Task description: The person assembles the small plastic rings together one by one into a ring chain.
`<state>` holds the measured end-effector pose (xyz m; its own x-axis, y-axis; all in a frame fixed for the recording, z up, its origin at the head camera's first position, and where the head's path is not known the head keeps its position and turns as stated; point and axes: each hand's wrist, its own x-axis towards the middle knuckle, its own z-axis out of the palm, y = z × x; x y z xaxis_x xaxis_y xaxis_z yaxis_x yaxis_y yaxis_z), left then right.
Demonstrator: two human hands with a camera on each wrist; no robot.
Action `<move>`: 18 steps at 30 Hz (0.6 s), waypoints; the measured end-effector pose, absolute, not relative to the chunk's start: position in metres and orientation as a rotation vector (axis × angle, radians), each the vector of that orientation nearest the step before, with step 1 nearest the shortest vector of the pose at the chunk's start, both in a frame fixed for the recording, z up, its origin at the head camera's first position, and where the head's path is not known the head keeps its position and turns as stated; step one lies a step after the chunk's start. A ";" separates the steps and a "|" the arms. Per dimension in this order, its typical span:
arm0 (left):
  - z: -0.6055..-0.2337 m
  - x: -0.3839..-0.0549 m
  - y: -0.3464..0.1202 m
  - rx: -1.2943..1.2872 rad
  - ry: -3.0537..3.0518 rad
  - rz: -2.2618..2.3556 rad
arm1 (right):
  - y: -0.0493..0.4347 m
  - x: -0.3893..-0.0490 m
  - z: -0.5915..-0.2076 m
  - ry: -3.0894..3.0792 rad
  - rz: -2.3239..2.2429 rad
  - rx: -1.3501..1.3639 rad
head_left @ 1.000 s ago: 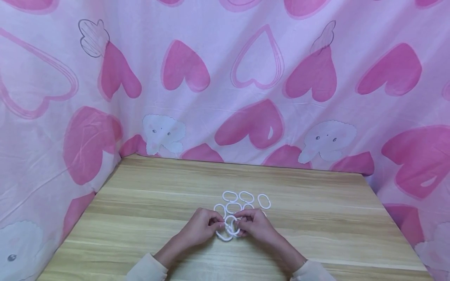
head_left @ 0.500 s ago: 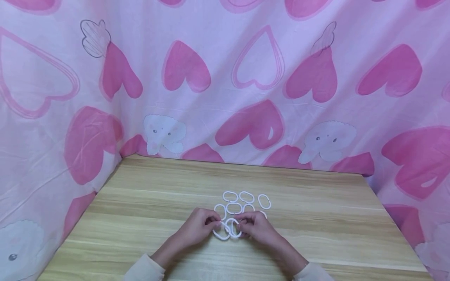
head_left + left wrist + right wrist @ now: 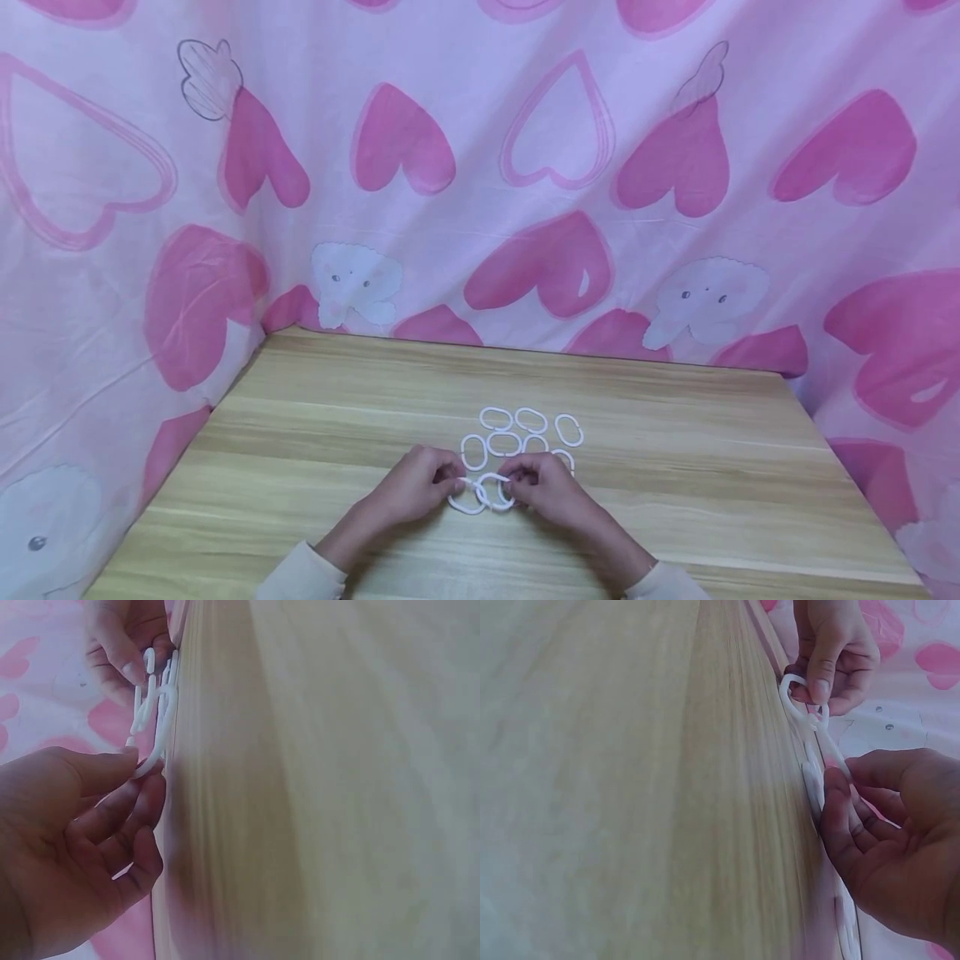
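- At the left of the worktop (image 3: 315, 433), the left hand (image 3: 420, 483) held the left ring (image 3: 471, 512). Thumb and forefinger were pinched on its white edge; the remaining fingers were loosely bent and gripped nothing. As a judgement, this light hold suited the work: it left most of the loop exposed for turning.
- Immediately right of that hand, the left ring crossed the right ring (image 3: 491, 476). Both hung between the hands and appeared linked. Whether they cleared the worktop could not be told. For good results, the crossing was best kept away from any gap in either loop, since a sideways pull there could have let one ring slip off.
- Beyond the pair, the leftmost loose ring (image 3: 462, 452) lay flat, with others to its right, out to the far-right loose ring (image 3: 581, 435). One near ring was partly covered by the right hand (image 3: 546, 487).
- At the right, that hand pinched the right ring between thumb and forefinger, nearly closed, its other fingers bent beneath. A gentle, even outward draw by both hands would have been the sound way to check the joint; twisting was best avoided.
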<state>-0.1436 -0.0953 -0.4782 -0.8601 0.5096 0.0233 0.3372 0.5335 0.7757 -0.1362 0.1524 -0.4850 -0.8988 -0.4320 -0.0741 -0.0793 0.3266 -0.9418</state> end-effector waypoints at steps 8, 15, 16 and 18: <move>-0.473 -0.144 -0.097 0.725 2.643 1.073 | 0.150 -0.137 -0.486 2.310 -1.565 -0.478; -0.460 -0.137 -0.082 0.797 2.749 0.995 | 0.150 -0.137 -0.484 2.321 -1.571 -0.452; -0.459 -0.136 -0.078 0.807 2.724 1.029 | 0.151 -0.137 -0.484 2.321 -1.572 -0.451; -0.458 -0.134 -0.073 0.835 2.685 1.061 | 0.151 -0.137 -0.484 2.314 -1.575 -0.455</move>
<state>-0.1337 -0.0730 -0.4582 -0.8369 0.5423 0.0738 0.4463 0.5982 0.6655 -0.1370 0.1507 -0.4841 -0.9035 -0.4225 -0.0713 -0.0887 0.3471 -0.9336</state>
